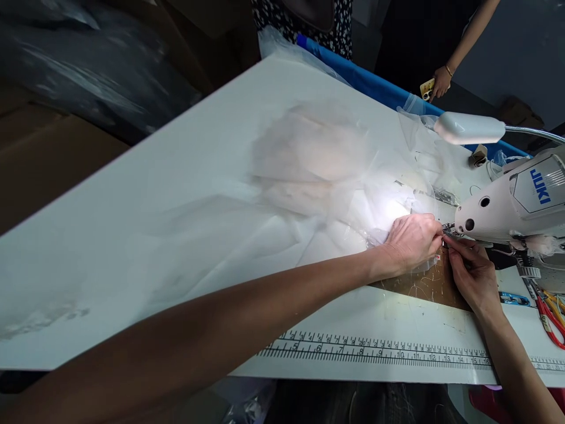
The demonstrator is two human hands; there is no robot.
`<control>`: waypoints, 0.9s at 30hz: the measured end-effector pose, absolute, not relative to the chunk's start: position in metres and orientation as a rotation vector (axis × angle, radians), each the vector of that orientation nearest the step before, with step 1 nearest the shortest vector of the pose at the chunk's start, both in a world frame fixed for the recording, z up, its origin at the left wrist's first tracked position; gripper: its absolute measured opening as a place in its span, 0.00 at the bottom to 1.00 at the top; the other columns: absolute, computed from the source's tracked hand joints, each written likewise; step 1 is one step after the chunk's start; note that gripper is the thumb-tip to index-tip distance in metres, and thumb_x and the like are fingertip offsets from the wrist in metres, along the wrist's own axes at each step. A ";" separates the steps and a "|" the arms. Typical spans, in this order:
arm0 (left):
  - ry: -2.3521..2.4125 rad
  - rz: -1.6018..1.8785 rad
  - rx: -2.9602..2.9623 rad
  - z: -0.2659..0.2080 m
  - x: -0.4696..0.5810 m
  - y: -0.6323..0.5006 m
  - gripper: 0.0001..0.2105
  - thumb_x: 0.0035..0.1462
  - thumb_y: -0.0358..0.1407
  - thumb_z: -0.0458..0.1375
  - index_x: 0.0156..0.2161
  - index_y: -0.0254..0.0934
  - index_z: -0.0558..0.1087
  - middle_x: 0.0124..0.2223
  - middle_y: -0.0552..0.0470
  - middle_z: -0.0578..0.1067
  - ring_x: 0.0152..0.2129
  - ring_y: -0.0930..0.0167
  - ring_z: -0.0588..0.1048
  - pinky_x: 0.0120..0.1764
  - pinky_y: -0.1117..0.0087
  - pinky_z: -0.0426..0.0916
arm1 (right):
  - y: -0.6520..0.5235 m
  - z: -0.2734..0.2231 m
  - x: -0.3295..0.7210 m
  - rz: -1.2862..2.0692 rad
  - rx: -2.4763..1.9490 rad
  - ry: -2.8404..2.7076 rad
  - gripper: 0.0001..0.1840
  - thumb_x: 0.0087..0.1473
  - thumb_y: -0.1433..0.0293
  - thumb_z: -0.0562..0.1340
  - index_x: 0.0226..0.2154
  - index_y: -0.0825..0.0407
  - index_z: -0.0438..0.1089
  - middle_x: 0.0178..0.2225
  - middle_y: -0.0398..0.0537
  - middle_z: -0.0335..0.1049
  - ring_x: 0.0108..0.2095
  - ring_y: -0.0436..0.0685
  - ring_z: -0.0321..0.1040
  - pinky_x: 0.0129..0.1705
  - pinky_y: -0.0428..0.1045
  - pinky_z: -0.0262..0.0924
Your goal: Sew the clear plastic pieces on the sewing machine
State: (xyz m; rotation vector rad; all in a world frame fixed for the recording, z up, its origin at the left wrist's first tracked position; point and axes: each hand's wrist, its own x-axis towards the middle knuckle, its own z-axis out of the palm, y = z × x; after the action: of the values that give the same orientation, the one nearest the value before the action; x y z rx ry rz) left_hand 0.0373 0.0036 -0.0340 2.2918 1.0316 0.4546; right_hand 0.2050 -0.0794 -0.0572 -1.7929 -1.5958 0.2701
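I see the white table [198, 141] across most of the view, sheer fabric [309, 153] heaped loosely over it and running toward the head of the sewing machine [498, 206]. The left hand [412, 238] rests on the fabric there, fingers curled together; I can't tell what they pinch. The right hand [479, 274] meets it, grip unclear. I judge only a small portion is being worked; I make out no finished seam, so what's left stays uncertain.
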 end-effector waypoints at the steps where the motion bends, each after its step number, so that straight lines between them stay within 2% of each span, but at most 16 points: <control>1: 1.036 0.457 2.295 -0.034 0.037 0.004 0.12 0.64 0.34 0.51 0.39 0.35 0.78 0.36 0.50 0.77 0.30 0.72 0.72 0.27 0.72 0.59 | -0.079 -0.057 0.205 0.272 -1.788 -1.596 0.16 0.55 0.63 0.59 0.43 0.43 0.79 0.42 0.47 0.77 0.42 0.56 0.70 0.47 0.56 0.67; 19: 1.054 0.467 2.263 -0.036 0.040 0.004 0.12 0.63 0.35 0.51 0.38 0.36 0.77 0.36 0.50 0.77 0.31 0.71 0.72 0.26 0.71 0.58 | -0.079 -0.053 0.201 0.322 -1.813 -1.548 0.17 0.54 0.61 0.60 0.42 0.45 0.80 0.40 0.49 0.76 0.42 0.58 0.71 0.48 0.57 0.67; 24: 1.052 0.455 2.264 -0.035 0.040 0.004 0.12 0.63 0.33 0.51 0.37 0.35 0.77 0.35 0.50 0.77 0.29 0.72 0.72 0.25 0.72 0.57 | -0.077 -0.047 0.211 0.454 -1.882 -1.461 0.20 0.53 0.55 0.61 0.41 0.47 0.79 0.32 0.47 0.77 0.30 0.58 0.73 0.37 0.57 0.71; 27: 1.046 0.458 2.268 -0.035 0.040 0.004 0.11 0.63 0.34 0.52 0.37 0.35 0.77 0.36 0.50 0.77 0.30 0.72 0.72 0.25 0.72 0.57 | -0.073 -0.049 0.226 0.387 -1.870 -1.473 0.19 0.50 0.53 0.64 0.37 0.48 0.79 0.33 0.49 0.79 0.36 0.62 0.74 0.43 0.60 0.70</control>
State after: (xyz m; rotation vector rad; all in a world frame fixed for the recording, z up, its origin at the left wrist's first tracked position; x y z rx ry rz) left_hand 0.0404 0.0044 -0.0349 2.2683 1.0459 0.4585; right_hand 0.2262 -0.0732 -0.0493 -1.8704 -1.4726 0.3874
